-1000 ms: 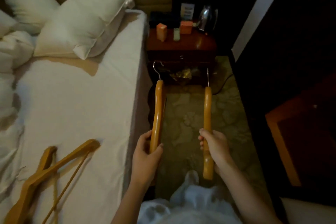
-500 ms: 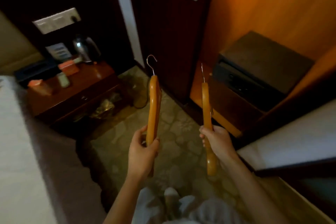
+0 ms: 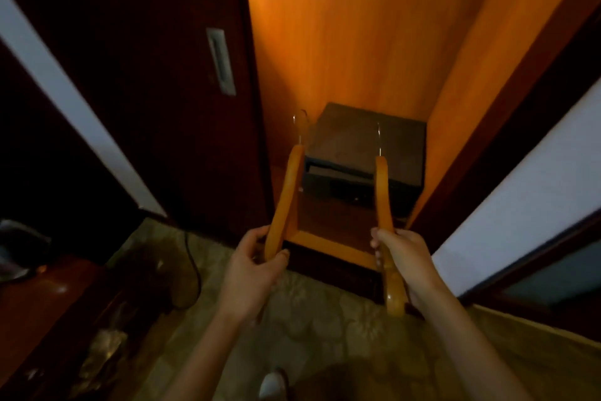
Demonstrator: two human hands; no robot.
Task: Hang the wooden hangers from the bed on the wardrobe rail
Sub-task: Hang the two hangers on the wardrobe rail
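Two wooden hangers are up in front of the person, one in each hand, both held edge-on with their metal hooks pointing up and away. The left hanger (image 3: 283, 202) sits in the left hand (image 3: 252, 273), whose grip is pinched around the lower end of the wood between thumb and fingers. The right hanger (image 3: 385, 221) runs down through the right hand (image 3: 405, 262), whose grip is wrapped tight about its middle, so the bottom tip pokes out below the fist.

What has changed is the backdrop. A second ago the hangers were over the gap beside the bed, with more hangers lying on the sheet; half a second ago the nightstand and kettle were sliding off to the left. Now the bed is out of sight and the hangers face squarely into the open wardrobe (image 3: 357, 42), its orange interior lit. The hold on each hanger looks the same throughout; it is the person who has turned.

Behind the hooks sits a dark safe (image 3: 367, 147) on the wardrobe floor, and the sliding door (image 3: 146, 75) stands to the left with its recessed handle. The rail is not visible; I would judge it lies above the top of the view. So the carry seems finished, and the lift to the rail is what remains, with more hangers to fetch afterwards.
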